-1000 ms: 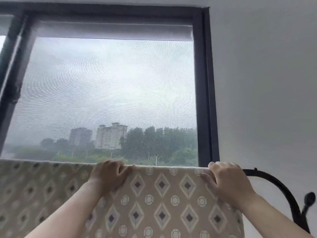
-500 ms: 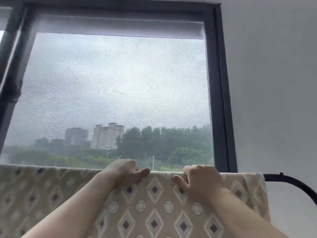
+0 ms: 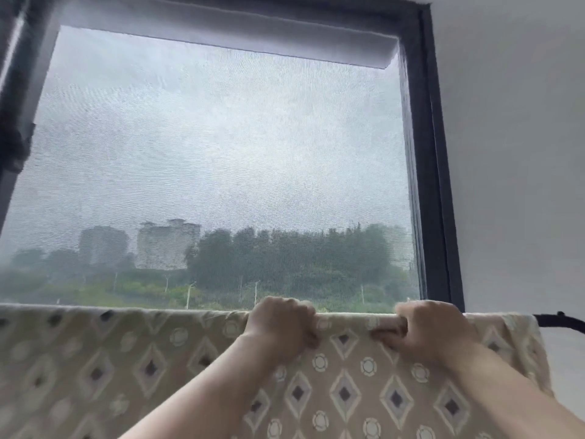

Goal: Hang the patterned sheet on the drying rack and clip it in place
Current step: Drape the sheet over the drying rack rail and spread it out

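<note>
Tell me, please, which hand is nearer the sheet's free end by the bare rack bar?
The right hand; the left hand grips the sheet farther from the bare bar.

A large window (image 3: 221, 172) fills most of the wall ahead, set in a dark frame (image 3: 433, 185) that runs up the right side and across the top. A pale roller blind (image 3: 228, 33) sits rolled up under the top edge. Fine mesh screening (image 3: 205, 128) covers the pane and softens everything beyond it. Outside, the sky (image 3: 221, 106) is grey and overcast. Two blocky buildings (image 3: 167, 245) stand in the haze, the left one fainter than the right. Beside them to the right is a dense bank of dark trees (image 3: 285, 258), with greener ground and a few thin poles (image 3: 189, 294) below. To the right of the frame is a plain white wall (image 3: 512, 153).
</note>
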Tool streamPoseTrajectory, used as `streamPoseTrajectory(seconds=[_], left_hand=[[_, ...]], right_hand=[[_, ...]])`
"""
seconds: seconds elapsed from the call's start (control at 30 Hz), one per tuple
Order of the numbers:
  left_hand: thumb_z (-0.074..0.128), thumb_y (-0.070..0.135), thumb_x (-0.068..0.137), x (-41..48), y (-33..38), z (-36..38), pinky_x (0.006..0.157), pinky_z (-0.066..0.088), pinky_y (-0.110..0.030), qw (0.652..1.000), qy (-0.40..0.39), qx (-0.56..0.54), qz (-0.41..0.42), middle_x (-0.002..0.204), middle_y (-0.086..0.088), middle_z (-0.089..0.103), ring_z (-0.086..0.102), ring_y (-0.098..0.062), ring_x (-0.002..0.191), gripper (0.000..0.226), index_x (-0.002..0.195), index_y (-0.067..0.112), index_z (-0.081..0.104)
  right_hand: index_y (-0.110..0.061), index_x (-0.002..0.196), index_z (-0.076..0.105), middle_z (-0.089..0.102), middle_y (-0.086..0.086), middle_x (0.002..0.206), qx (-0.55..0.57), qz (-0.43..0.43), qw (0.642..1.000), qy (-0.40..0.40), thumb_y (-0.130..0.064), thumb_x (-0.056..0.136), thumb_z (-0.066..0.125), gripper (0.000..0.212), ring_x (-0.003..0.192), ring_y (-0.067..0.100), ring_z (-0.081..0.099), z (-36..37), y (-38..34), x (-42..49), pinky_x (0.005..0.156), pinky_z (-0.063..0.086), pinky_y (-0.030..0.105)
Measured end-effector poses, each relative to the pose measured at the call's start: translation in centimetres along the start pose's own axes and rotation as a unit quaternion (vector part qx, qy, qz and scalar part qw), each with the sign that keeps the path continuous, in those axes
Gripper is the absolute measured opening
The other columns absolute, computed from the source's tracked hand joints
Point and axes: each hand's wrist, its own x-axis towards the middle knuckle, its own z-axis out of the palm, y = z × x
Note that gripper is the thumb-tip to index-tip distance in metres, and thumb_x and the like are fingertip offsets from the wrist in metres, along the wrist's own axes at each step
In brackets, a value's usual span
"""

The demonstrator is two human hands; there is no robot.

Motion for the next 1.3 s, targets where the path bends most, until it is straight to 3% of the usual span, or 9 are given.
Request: streamPoseTrajectory(seconds=[0.2, 0.43, 0.57, 0.77, 0.9, 1.0, 1.1, 1.2, 1.3], left_hand=[[0.054, 0.044, 0.087, 0.3, -0.4, 0.8, 0.065, 0.043, -0.032, 0.999, 0.035, -0.004, 0.017, 0.091, -0.002, 0.069, 0.067, -0.026, 0.084, 0.024, 0.086, 0.020, 0.055], [0.050, 0.081, 0.072, -4.2, -7.5, 1.7, 0.069, 0.042, -0.024, 0.995, 0.034, -0.057, -0.069, 0.081, 0.011, 0.056, 0.054, -0.010, 0.073, 0.054, 0.079, 0.028, 0.049], [0.020, 0.106, 0.035, -8.9, -14.4, 3.3, 0.064, 0.038, -0.029, 0.979, 0.045, -0.027, -0.196, 0.071, 0.013, 0.053, 0.056, -0.011, 0.072, 0.088, 0.068, 0.028, 0.043], [-0.004, 0.104, 0.036, -8.8, -15.7, 4.0, 0.059, 0.035, -0.028, 0.978, 0.047, 0.009, -0.205, 0.069, 0.012, 0.056, 0.059, -0.014, 0.067, 0.091, 0.062, 0.027, 0.038], [0.025, 0.096, 0.062, -8.1, -14.6, 4.0, 0.055, 0.035, -0.027, 0.977, 0.075, 0.018, -0.199, 0.068, 0.007, 0.066, 0.066, -0.015, 0.065, 0.072, 0.055, 0.025, 0.033], [0.029, 0.091, 0.067, -7.5, -13.8, 3.8, 0.048, 0.032, -0.022, 0.978, 0.121, 0.046, -0.164, 0.052, 0.008, 0.059, 0.053, -0.013, 0.044, 0.067, 0.052, 0.026, 0.025], [0.015, 0.090, 0.067, -7.4, -13.1, 3.5, 0.063, 0.044, -0.025, 0.983, 0.069, 0.033, -0.168, 0.073, 0.007, 0.065, 0.061, -0.014, 0.067, 0.070, 0.063, 0.025, 0.041], [0.033, 0.086, 0.075, -7.2, -12.5, 2.5, 0.076, 0.047, -0.028, 0.987, 0.027, 0.028, -0.156, 0.092, 0.005, 0.069, 0.066, -0.017, 0.087, 0.068, 0.084, 0.025, 0.059], [0.042, 0.082, 0.076, -8.0, -13.7, 2.1, 0.079, 0.046, -0.030, 0.990, 0.030, 0.017, -0.135, 0.099, 0.002, 0.069, 0.066, -0.020, 0.094, 0.066, 0.094, 0.022, 0.062]], right_hand=[[-0.029, 0.080, 0.043, 0.050, -0.014, 0.078, 0.019, -0.071, 0.997, -0.009, -0.075, 0.082, 0.044, 0.046, 0.073, 0.008, 0.048, -0.2, -6.3, 1.3, 0.067, 0.032, 0.026], [-0.032, 0.077, 0.043, 0.048, -0.017, 0.069, 0.021, -0.032, 0.999, 0.024, -0.083, 0.078, 0.037, 0.051, 0.069, 0.004, 0.051, 0.5, -6.0, 1.3, 0.062, 0.031, 0.021], [-0.031, 0.062, 0.040, 0.052, -0.015, 0.057, 0.020, -0.042, 0.995, 0.086, -0.092, 0.071, 0.027, 0.063, 0.054, 0.002, 0.051, 2.2, -5.2, 1.7, 0.050, 0.029, 0.020], [-0.030, 0.050, 0.037, 0.035, -0.012, 0.039, 0.034, -0.054, 0.984, 0.167, -0.090, 0.075, 0.030, 0.066, 0.035, 0.002, 0.030, 3.2, -6.0, 2.1, 0.046, 0.004, 0.008], [-0.030, 0.050, 0.032, 0.027, -0.014, 0.042, 0.035, -0.019, 0.986, 0.164, -0.089, 0.076, 0.026, 0.065, 0.036, 0.004, 0.030, 2.7, -5.2, 1.8, 0.043, 0.007, 0.011], [-0.028, 0.052, 0.034, 0.036, -0.014, 0.047, 0.021, 0.005, 0.994, 0.108, -0.092, 0.068, 0.032, 0.066, 0.045, 0.010, 0.041, 1.9, -4.9, 1.5, 0.044, 0.031, 0.023], [-0.030, 0.067, 0.047, 0.050, -0.013, 0.068, 0.025, -0.003, 0.999, 0.048, -0.084, 0.070, 0.041, 0.054, 0.069, 0.012, 0.050, 1.2, -7.3, 1.3, 0.065, 0.040, 0.029], [-0.034, 0.109, 0.056, 0.055, -0.016, 0.095, 0.082, -0.112, 0.990, 0.014, -0.060, 0.088, 0.046, 0.035, 0.090, 0.004, 0.051, -0.2, -13.5, 2.6, 0.090, 0.042, 0.021], [-0.030, 0.100, 0.059, 0.058, -0.014, 0.091, 0.123, -0.151, 0.981, 0.005, -0.047, 0.093, 0.051, 0.020, 0.086, 0.007, 0.054, -1.1, -19.2, 4.7, 0.079, 0.038, 0.022]])
